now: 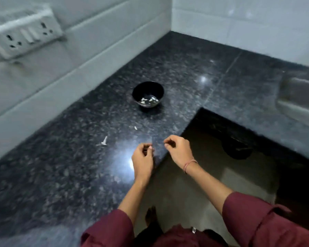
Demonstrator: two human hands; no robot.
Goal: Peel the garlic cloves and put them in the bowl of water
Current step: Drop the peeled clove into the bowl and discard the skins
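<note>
Ahead, bowl [148, 94] well beyond left hand [143, 155], curled perhaps round a clove [150, 147], and right hand [177, 148], curled, hold unclear

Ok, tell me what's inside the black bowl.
The black bowl holds several pale pieces, seemingly peeled garlic cloves, lying low in it with a watery glint. Blur hides their count, and anything beneath them is covered.

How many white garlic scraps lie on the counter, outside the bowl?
2. A stalk-like scrap lies left of the left hand; a smaller scrap lies nearer the bowl. Tinier bits may be lost in the blur.
</note>
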